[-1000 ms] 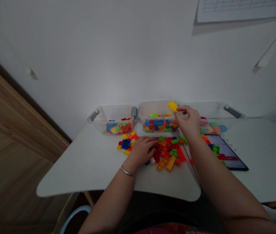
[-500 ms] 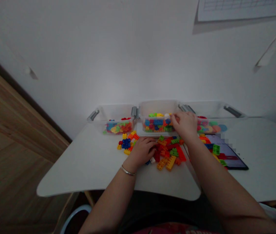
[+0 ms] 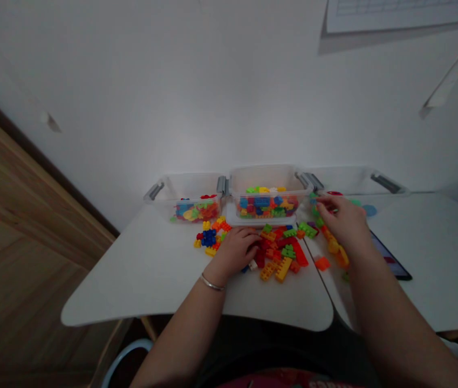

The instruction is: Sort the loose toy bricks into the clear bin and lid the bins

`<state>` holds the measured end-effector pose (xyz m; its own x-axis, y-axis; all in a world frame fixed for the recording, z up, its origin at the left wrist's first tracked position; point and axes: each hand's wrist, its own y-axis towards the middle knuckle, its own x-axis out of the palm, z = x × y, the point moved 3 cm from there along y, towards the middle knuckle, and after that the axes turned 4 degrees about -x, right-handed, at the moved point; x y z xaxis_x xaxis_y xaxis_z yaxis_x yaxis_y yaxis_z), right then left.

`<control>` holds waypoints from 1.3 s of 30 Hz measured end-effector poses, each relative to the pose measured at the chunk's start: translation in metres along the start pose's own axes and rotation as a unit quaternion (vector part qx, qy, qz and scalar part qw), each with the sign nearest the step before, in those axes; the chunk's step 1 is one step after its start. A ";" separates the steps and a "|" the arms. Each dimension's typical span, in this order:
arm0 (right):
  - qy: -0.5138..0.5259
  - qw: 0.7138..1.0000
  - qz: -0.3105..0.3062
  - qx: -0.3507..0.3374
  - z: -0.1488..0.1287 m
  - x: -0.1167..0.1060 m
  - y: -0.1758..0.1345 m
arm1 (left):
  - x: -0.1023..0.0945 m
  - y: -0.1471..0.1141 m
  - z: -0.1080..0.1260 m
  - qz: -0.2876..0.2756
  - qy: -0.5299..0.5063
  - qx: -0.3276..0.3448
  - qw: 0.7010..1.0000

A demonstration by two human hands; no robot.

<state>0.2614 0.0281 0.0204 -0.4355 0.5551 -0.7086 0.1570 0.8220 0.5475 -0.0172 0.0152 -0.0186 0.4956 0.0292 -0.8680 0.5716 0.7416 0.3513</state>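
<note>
Quantities: three clear bins (image 3: 267,176), two hands (image 3: 234,249), one bracelet (image 3: 213,283), one tablet (image 3: 390,260) right of centre, one paper sheet (image 3: 394,15) upper right, many overlapping blocks (image 3: 283,269), not exactly countable.

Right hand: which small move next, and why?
Perhaps lower the right hand to the yellow-orange pieces and pinch one: they lie loose beside it, no piece clearly shows in its grasp, and the left hand rests at the brick pile.

Before me: one pale wall (image 3: 164,86), bearing one gridded paper sheet (image 3: 390,19) and one slanting strip (image 3: 453,78). On my left: one wooden panel (image 3: 22,226); below, one curved pale-blue rim (image 3: 121,356). On my right: one dark-edged tablet (image 3: 392,262), partly hidden, flat on the worktop (image 3: 143,269).
</note>
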 end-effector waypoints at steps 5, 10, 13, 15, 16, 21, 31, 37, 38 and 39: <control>-0.111 0.983 -0.149 -0.001 0.021 0.018 -0.019 | 0.001 0.000 0.000 -0.001 0.001 0.004 1.000; -0.184 0.968 -0.164 -0.037 0.014 0.028 -0.034 | 0.002 0.000 0.000 -0.005 0.003 0.000 1.000; -0.223 0.961 -0.155 -0.055 0.012 0.032 -0.037 | 0.002 0.000 0.000 -0.008 0.002 -0.001 1.000; -0.237 0.959 -0.143 -0.065 0.011 0.035 -0.038 | 0.002 0.000 0.000 -0.006 -0.001 0.000 1.000; -0.240 0.959 -0.137 -0.068 0.011 0.036 -0.039 | 0.002 0.000 0.000 -0.005 -0.002 0.000 1.000; -0.213 0.968 -0.130 -0.026 0.013 0.038 -0.039 | 0.002 -0.001 -0.001 -0.003 -0.007 0.004 1.000; -0.005 0.985 -0.122 0.123 0.020 0.034 -0.037 | 0.001 0.000 0.001 -0.001 0.006 0.000 1.000; 0.010 0.983 -0.098 0.154 0.017 0.029 -0.037 | 0.003 0.000 -0.002 -0.005 0.004 0.001 1.000; 0.018 0.982 -0.097 0.162 0.017 0.028 -0.037 | 0.003 0.000 -0.002 -0.007 0.004 0.001 1.000; 0.028 0.981 -0.100 0.167 0.017 0.028 -0.037 | 0.003 0.000 -0.002 -0.008 0.003 0.001 1.000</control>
<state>0.2582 0.0149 -0.0271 -0.5340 0.3790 -0.7558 0.3403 0.9146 0.2182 -0.0171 0.0166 -0.0224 0.4824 0.0219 -0.8757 0.5799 0.7413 0.3380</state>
